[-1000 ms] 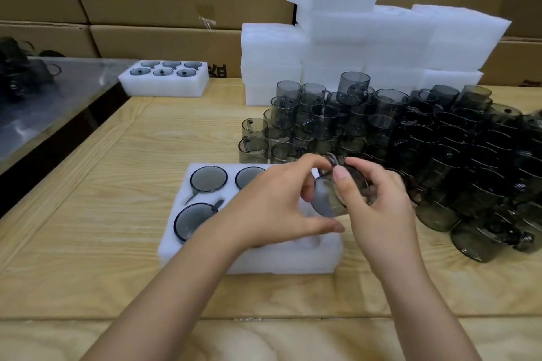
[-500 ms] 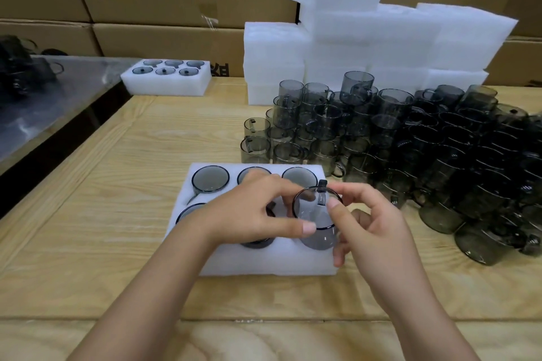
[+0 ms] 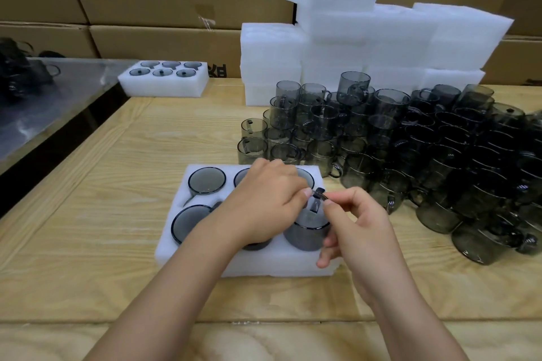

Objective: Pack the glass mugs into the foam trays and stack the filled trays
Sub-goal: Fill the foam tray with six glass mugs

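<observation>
mug (image 3: 306,233) lowered into near-right tray (image 3: 264,268) slot; left hand (image 3: 264,202), right hand (image 3: 362,231) apparently pinching its rim.

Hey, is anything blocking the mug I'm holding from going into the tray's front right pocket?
Nothing visible does. The mug, held at its rim by the left hand and right hand, sits right at that pocket of the foam tray.

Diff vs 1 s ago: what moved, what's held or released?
The mug, tilted in the air a second ago, has come down upright into the front right pocket of the foam tray. The left hand and right hand keep their grip on its rim; nothing was let go. The mug pile, foam stack and far filled tray stayed put.
</observation>
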The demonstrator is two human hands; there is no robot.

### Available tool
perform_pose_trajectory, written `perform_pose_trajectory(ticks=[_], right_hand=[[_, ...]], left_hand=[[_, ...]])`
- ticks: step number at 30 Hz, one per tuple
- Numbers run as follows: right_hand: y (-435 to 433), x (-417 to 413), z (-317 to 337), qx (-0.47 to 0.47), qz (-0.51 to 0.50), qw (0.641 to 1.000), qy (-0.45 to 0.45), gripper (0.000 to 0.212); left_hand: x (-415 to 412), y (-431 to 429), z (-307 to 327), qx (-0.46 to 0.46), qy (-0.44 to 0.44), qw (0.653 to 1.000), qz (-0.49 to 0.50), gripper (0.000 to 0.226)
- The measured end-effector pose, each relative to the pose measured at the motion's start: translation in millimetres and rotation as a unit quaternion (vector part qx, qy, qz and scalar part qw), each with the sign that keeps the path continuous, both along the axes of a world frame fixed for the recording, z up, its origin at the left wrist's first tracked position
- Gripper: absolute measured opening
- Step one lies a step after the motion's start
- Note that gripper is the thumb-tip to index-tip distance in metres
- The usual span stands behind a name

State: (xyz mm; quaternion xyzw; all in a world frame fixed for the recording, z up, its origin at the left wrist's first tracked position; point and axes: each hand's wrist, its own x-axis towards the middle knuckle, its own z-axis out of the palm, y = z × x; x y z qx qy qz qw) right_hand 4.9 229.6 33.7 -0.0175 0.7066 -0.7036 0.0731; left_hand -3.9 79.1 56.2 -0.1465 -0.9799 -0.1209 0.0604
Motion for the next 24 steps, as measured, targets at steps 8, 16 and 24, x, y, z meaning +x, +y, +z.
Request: perform_pose_trajectory(ticks=[8, 16, 24], right_hand=[[1, -11, 2, 0.397, -0.017, 0.887, 0.236, 0.024], [-19, -42, 3, 0.36, 0.062, 0.912, 0.184, 0.045], [-19, -45, -24, 0.348, 0.118, 0.922, 0.121, 0.053]], left_hand=[[-4, 2, -4, 0.058, 0.039, 0.997, 0.022, 0.015], [-17, 27, -16, 0.051, 0.05, 0.978, 0.198, 0.039], [-14, 26, -40, -0.027, -0.035, 0.972, 0.232, 0.052]])
